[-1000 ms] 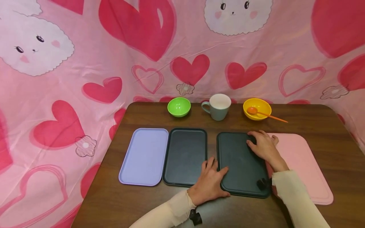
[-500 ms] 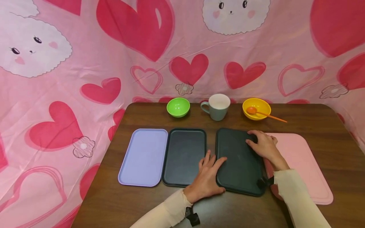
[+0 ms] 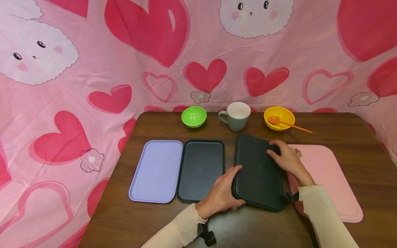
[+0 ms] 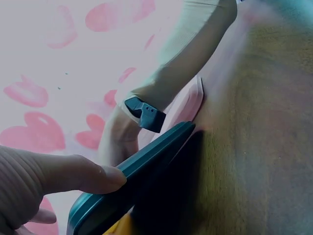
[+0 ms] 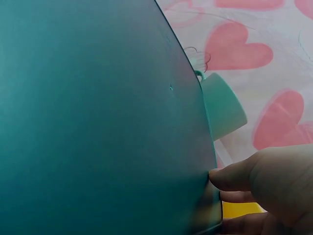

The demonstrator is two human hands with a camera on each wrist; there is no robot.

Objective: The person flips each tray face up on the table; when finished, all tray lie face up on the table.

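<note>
A dark green tray (image 3: 258, 175) is tilted, its left edge raised off the table. My left hand (image 3: 221, 193) holds that raised edge, thumb at the near left corner. In the left wrist view the thumb (image 4: 93, 177) presses on the tray's rim, and dark shadow lies beneath the tray. My right hand (image 3: 287, 156) grips the far right corner. The right wrist view shows its thumb and fingers at the tray's edge (image 5: 211, 142). Right of it lies a pink board (image 3: 328, 182), partly covered by the right forearm.
To the left, a second dark tray (image 3: 201, 168) and a lilac tray (image 3: 156, 170) lie side by side. Along the back stand a green bowl (image 3: 194, 117), a grey-green mug (image 3: 237, 119) and a yellow bowl (image 3: 274, 125) with an orange spoon (image 3: 296, 127). A heart-patterned cloth hangs behind.
The dark green tray has gone from lying flat to tilted, its left edge rising and shifting slightly left. My left hand has closed onto that edge; the right hand has barely moved.
</note>
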